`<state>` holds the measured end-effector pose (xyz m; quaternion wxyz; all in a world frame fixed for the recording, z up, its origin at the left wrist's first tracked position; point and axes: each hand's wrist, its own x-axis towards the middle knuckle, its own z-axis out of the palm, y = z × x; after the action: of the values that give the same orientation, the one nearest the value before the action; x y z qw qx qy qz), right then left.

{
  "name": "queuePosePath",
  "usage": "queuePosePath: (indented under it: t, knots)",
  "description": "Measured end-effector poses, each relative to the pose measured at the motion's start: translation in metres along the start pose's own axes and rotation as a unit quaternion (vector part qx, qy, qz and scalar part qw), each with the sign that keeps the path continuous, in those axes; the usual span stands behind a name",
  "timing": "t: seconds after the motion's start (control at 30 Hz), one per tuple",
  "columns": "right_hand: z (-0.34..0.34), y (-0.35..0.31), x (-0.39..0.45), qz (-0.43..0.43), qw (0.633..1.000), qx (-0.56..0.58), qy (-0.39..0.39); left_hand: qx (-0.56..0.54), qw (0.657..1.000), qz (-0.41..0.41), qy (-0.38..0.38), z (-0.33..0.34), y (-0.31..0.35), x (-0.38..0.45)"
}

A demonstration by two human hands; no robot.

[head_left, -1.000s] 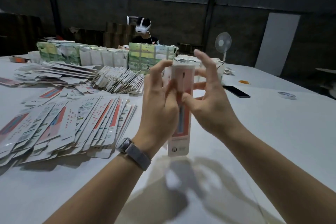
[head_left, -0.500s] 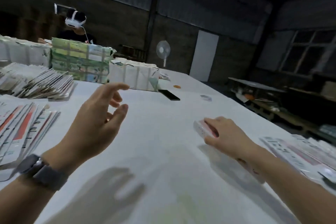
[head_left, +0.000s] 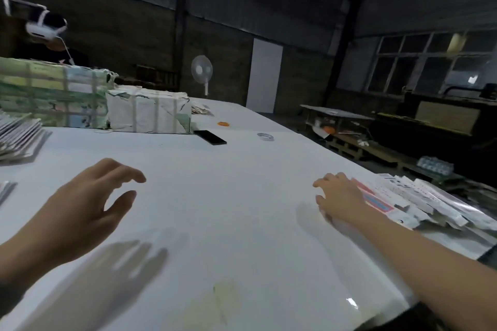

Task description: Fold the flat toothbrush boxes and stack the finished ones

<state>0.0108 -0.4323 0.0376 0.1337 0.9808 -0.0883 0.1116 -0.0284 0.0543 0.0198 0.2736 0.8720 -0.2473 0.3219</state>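
My right hand (head_left: 338, 197) lies palm down on the white table (head_left: 228, 223) with relaxed fingers, its outer edge against a folded pink-and-white toothbrush box (head_left: 376, 200). That box lies at the left side of a pile of finished boxes (head_left: 430, 201) near the table's right edge. My left hand (head_left: 88, 204) hovers above the table at the left, fingers loosely spread and holding nothing. Flat unfolded boxes (head_left: 18, 137) are fanned out at the far left, and the corner of another flat stack (head_left: 5, 191) shows at the frame's edge.
Wrapped bundles stand at the back left, one green (head_left: 53, 97) and one white (head_left: 148, 110). A black phone (head_left: 209, 137), a tape roll (head_left: 265, 136) and an orange ring (head_left: 223, 123) lie farther back. A person wearing a headset (head_left: 45, 32) sits behind the bundles. The table ends at the right.
Both hands held one box upright a second ago. My right hand carried it right and laid it by the finished pile; my left hand let go and lowered. The view swung right.
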Motion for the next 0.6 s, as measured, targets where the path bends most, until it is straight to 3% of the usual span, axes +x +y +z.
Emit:
queuePosePath:
  t: [0.1, 0.2, 0.37, 0.5, 0.6]
  knots:
    - [-0.019, -0.062, -0.004, -0.08, 0.982, 0.157, 0.064, 0.006, 0.999, -0.029, -0.022, -0.004, 0.004, 0.001]
    - [-0.046, -0.138, -0.019, -0.163, 0.935, 0.297, 0.108, 0.034, 0.995, -0.066, -0.06, -0.004, 0.006, -0.001]
    - [-0.088, -0.26, -0.05, -0.281, 0.844, 0.443, 0.106, 0.109, 0.976, -0.163, -0.092, -0.011, -0.001, 0.002]
    - [-0.092, -0.333, -0.078, -0.332, 0.795, 0.497, 0.107, 0.248, 0.912, -0.283, -0.164, -0.029, -0.03, -0.004]
    - [-0.072, -0.353, -0.09, -0.36, 0.781, 0.498, 0.108, 0.333, 0.86, -0.363, -0.136, -0.048, -0.052, -0.009]
